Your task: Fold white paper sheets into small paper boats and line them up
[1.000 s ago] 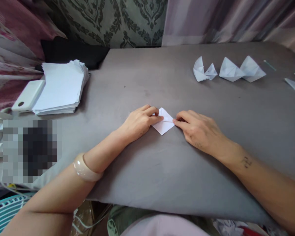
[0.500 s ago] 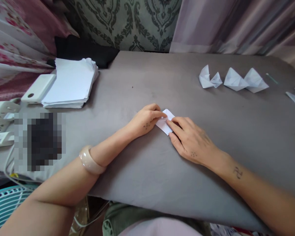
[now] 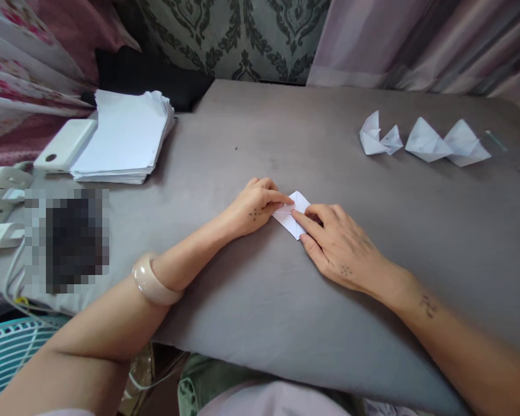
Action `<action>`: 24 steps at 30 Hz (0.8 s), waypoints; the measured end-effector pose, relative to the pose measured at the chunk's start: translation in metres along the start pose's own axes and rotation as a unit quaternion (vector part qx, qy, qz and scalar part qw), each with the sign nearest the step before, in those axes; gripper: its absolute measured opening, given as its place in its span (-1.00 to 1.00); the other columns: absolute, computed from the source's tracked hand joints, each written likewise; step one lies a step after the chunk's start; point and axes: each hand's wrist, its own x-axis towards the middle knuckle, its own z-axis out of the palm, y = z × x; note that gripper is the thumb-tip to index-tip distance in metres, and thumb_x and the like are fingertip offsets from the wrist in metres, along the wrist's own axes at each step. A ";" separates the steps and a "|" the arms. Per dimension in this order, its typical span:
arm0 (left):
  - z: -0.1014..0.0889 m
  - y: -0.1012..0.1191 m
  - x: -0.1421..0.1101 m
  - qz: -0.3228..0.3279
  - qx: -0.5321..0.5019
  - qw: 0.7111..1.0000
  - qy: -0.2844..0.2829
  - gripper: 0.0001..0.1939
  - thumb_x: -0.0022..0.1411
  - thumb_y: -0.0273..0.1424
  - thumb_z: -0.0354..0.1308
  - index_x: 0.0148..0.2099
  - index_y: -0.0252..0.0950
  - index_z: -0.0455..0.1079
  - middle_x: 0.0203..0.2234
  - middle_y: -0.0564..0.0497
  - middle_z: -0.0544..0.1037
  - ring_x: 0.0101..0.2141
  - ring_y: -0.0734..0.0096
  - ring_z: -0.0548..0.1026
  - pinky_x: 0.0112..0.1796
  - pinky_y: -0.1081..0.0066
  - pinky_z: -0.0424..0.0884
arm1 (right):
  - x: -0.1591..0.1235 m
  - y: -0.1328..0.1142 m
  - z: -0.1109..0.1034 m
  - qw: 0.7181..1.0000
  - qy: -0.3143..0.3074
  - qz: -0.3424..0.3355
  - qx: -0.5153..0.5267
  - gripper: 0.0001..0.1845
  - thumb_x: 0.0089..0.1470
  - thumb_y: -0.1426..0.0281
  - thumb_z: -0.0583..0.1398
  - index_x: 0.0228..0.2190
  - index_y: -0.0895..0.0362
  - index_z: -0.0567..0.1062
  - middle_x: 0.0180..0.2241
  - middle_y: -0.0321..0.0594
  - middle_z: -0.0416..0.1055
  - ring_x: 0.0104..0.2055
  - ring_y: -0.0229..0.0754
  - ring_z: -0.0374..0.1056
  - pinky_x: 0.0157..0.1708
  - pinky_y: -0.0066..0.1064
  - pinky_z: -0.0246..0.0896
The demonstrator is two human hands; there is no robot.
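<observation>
"How is the grip set?"

"Fingers of the left hand (image 3: 257,207) are kept close together on the left part of the white folded paper (image 3: 301,202); the right hand (image 3: 342,245) is spread, its index finger laid near the paper's middle and its thumb by the lower right edge. Whether the paper is pinched or only pressed cannot be told."

"And where is the paper?"

"It is laid flat on the bench (image 3: 277,300), at the centre of the frame."

"What is changed?"

"The right hand is brought over the paper; a second ago only its right corner is touched. A crease is probably being pressed. Against half a second ago, little is altered."

"And farther out?"

"Folded paper shapes (image 3: 427,141) are lined up at the upper right, and a paper stack (image 3: 121,133) is seen at the upper left."
</observation>
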 end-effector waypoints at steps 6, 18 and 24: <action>-0.016 0.003 -0.007 -0.206 -0.144 0.962 0.111 -0.74 0.24 -0.37 0.04 -0.13 -0.37 0.48 -0.42 -0.01 0.52 -0.44 0.49 0.38 -0.37 0.47 0.32 | 0.004 0.005 -0.002 1.000 -0.008 -0.002 0.010 -0.56 0.25 0.34 -0.02 0.11 0.14 0.37 -0.04 -0.02 0.34 -0.14 -0.03 0.21 -0.15 -0.20 0.15; -0.003 0.020 -0.009 -0.199 -0.030 0.979 0.034 -0.78 0.05 -0.27 0.25 -0.45 -0.33 0.41 -0.56 0.04 0.43 -0.51 0.48 0.30 -0.48 0.48 0.17 | 0.002 0.009 -0.003 0.998 0.010 -0.024 0.054 -0.59 0.27 0.34 -0.03 0.09 0.08 0.37 -0.06 -0.05 0.35 -0.12 -0.03 0.24 -0.14 -0.18 0.18; -0.012 0.021 -0.002 -0.258 -0.086 0.962 -0.036 -0.76 -0.01 -0.23 0.27 -0.45 -0.31 0.39 -0.64 0.10 0.38 -0.61 0.53 0.26 -0.56 0.50 0.10 | 0.001 0.011 -0.006 0.998 0.012 -0.029 0.054 -0.62 0.28 0.34 -0.04 0.04 0.10 0.39 -0.08 -0.06 0.36 -0.15 -0.06 0.24 -0.17 -0.22 0.20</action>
